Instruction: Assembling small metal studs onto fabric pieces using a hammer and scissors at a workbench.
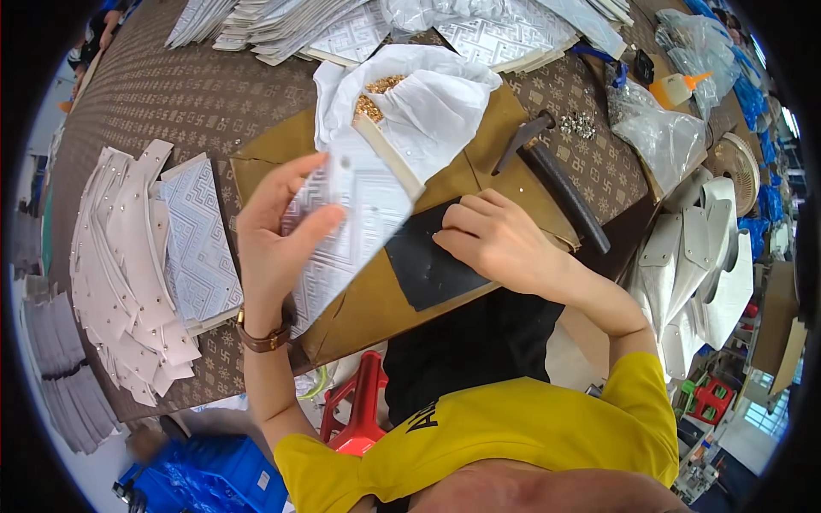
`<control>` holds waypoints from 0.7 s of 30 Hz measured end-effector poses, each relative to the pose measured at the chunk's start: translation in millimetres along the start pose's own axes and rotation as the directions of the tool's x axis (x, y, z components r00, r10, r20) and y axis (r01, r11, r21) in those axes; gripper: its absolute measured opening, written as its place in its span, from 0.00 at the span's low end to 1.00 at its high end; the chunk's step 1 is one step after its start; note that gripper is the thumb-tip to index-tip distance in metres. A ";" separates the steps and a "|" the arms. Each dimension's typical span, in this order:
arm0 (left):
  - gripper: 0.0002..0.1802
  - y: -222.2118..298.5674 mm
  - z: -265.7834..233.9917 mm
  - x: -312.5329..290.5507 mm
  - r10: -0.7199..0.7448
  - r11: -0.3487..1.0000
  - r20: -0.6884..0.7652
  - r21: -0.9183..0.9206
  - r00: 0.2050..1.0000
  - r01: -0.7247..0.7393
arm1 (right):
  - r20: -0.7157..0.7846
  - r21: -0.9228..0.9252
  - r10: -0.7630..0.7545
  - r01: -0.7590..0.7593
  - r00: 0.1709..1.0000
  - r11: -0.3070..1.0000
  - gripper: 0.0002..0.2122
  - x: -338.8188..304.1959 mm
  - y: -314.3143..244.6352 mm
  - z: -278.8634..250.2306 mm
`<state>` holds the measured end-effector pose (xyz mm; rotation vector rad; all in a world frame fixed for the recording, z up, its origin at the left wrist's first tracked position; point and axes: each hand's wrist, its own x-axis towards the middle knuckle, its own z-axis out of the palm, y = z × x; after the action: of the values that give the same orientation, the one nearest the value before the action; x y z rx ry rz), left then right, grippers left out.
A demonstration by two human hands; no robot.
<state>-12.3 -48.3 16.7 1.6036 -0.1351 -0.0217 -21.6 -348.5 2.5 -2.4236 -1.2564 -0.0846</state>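
Observation:
My left hand (280, 227) grips a silvery-white embossed panel (355, 231) between thumb and fingers, tilted above the work board. A cream strip (389, 158) runs along the panel's far edge, and a small round mark shows near one corner. Fingers curled together, my right hand (500, 239) hovers over or rests on a black pad (432, 286); whatever is in its fingertips is hidden. Beyond the panel lies an open white bag (445, 98) with small gold-coloured metal pieces (369, 109) in it. A hammer (560, 188) with a dark handle lies right of my right hand.
Studded white strips (128, 274) and an embossed panel stack (201, 244) lie at left. More panels (505, 38) are piled at the back. Small silver pieces (577, 126) sit beyond the hammer, near an orange bottle (676, 90). White pieces (693, 256) are heaped at right.

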 end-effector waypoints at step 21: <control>0.28 -23.6 44.2 -16.5 0.147 0.710 0.217 0.657 0.965 -0.255 | 0.079 0.698 0.585 -0.464 0.807 0.545 0.08 -14.8 -4.8 17.9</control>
<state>-31.3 -89.9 -9.6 2.3248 -0.4844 0.0903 -36.6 -350.6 -15.8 -1.9375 -0.3043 0.3092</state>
